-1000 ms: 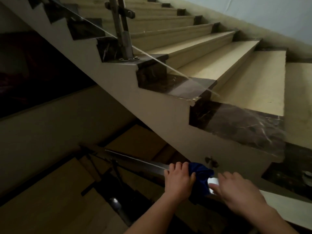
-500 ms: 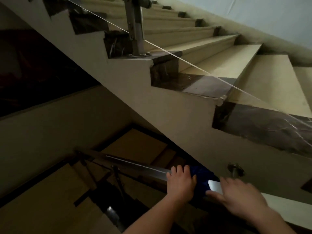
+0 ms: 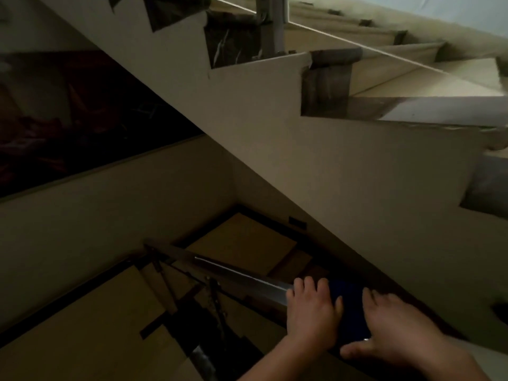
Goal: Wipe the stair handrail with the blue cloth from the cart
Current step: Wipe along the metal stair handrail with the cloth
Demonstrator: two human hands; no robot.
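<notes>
View tilted down and left, upper steps (image 3: 412, 83) slid toward the top edge, right hand (image 3: 395, 328) closed in on left hand (image 3: 313, 317), narrower strip of cloth (image 3: 349, 312) showed between them, bright rail patch got covered.

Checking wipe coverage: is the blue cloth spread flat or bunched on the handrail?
Bunched. The blue cloth sits as a dark wad on the handrail, between left hand and right hand.

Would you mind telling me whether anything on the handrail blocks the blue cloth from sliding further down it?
Nothing visible does. The blue cloth sits on the handrail between the left hand and the right hand. Beyond the left hand, the rail's shiny top runs down bare to its far end; its support posts hang below it.
</notes>
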